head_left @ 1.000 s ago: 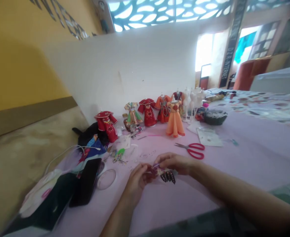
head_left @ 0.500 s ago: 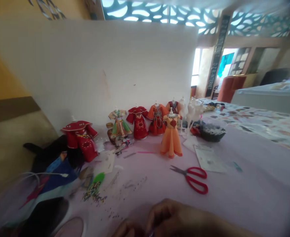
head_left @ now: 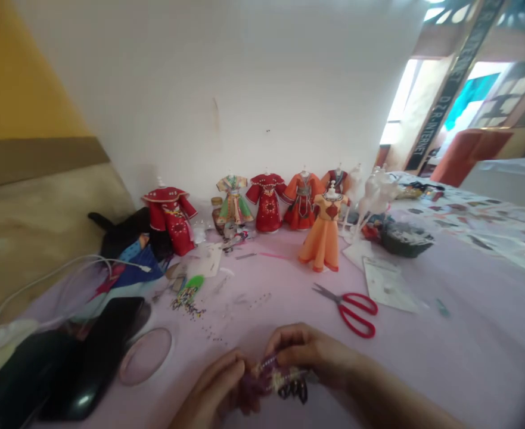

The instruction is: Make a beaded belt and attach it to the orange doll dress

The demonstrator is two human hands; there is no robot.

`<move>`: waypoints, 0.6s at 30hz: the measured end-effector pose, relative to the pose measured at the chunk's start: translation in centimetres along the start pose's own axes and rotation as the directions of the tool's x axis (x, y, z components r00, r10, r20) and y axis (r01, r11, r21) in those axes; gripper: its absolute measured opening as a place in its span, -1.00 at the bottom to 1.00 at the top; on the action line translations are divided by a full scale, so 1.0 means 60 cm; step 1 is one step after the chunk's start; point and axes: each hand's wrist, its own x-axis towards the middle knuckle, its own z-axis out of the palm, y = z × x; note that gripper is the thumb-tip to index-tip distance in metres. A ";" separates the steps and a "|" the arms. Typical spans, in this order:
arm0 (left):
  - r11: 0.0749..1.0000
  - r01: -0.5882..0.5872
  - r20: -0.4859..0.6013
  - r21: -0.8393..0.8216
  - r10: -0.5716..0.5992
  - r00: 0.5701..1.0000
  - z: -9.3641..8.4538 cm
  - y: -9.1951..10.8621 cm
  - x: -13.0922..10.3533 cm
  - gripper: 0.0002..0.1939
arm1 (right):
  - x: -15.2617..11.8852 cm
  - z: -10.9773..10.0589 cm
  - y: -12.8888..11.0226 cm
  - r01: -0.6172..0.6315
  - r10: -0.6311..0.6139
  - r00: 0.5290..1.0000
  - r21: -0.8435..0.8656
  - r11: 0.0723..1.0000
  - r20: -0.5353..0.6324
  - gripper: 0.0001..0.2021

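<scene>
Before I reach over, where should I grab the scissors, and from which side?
Probably by the red handles, coming from the right, on your near side. The scissors lie flat, with the blades pointing left and away from you, so gripping there should keep you off the sharp tips.

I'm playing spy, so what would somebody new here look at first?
Probably the bright orange little dress, standing in front of a row of small dresses by the white wall. Then the red-handled scissors on the table, just beyond the right hand, which holds a purple piece with the left hand.
</scene>
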 end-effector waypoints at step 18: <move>0.978 -0.078 0.090 -0.194 0.097 0.991 0.015 -0.006 0.005 -0.69 | -0.035 -0.003 -0.012 -0.002 0.000 1.000 -0.085 0.996 -0.018 -0.72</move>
